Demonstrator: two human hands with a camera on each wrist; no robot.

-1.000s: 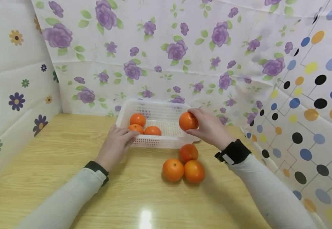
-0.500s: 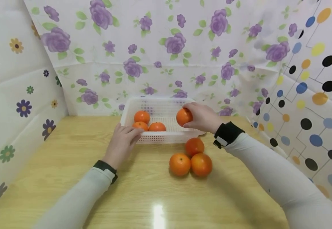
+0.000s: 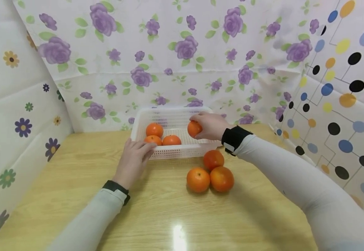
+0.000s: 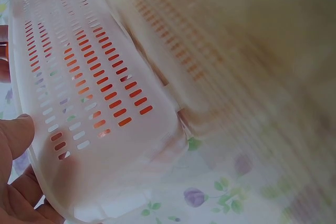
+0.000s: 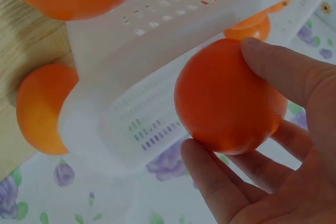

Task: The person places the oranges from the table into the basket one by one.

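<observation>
A white plastic basket (image 3: 182,151) with slotted walls stands at the back of the table. Inside its left part lie three oranges (image 3: 154,130). My left hand (image 3: 133,160) holds the basket's front rim near the left corner; in the left wrist view, the thumb (image 4: 18,135) lies against the slotted wall. Over the basket's right part, my right hand (image 3: 212,125) grips another orange (image 5: 228,98) between thumb and fingertips. Three more oranges (image 3: 198,179) sit close together on the wood-grain table, just in front of the basket's right end.
The wood-grain table (image 3: 150,212) spreads out before the basket. Behind it hangs a cloth with purple flowers (image 3: 186,48). A flower-patterned cloth (image 3: 22,101) borders the left side, and a dotted cloth (image 3: 338,104) the right.
My right hand has moved left with its orange, further over the basket. The left hand stays on the rim. The head view has shifted slightly.
</observation>
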